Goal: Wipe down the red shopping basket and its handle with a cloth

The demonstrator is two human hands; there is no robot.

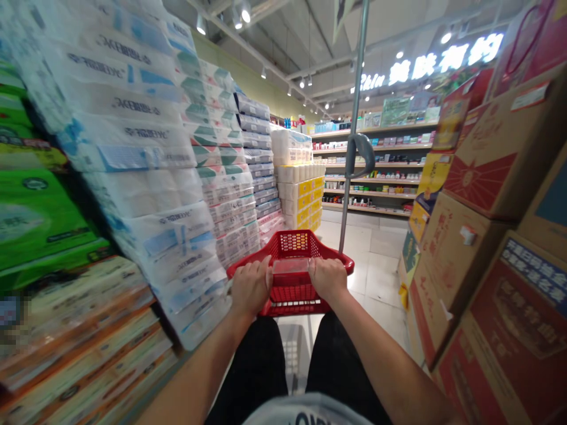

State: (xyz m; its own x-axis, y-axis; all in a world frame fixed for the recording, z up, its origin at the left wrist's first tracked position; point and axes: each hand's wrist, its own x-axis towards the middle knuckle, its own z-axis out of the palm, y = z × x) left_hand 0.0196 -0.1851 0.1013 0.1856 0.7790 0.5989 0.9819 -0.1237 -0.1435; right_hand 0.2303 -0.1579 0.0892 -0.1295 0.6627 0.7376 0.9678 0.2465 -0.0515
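In front of my legs stands a red plastic shopping cart [296, 307] with latticed walls. My left hand [253, 284] is closed around the left part of its handle. On the right part of the same handle, my right hand [328, 277] is wrapped in a fist. Between the two hands a flat panel [291, 267] shows on the handlebar. A grey metal pole [355, 88] with a dark grey hook-like grip [361, 156] rises at the cart's right side; I cannot tell what its lower end joins.
Tall stacks of wrapped tissue packs [146, 130] line the left, with green packs [39, 218] nearest me. Cardboard cartons [469, 236] are piled on the right. Pale tiled floor [376, 277] runs between them toward stocked shelves [376, 168] and a lit sign [443, 62].
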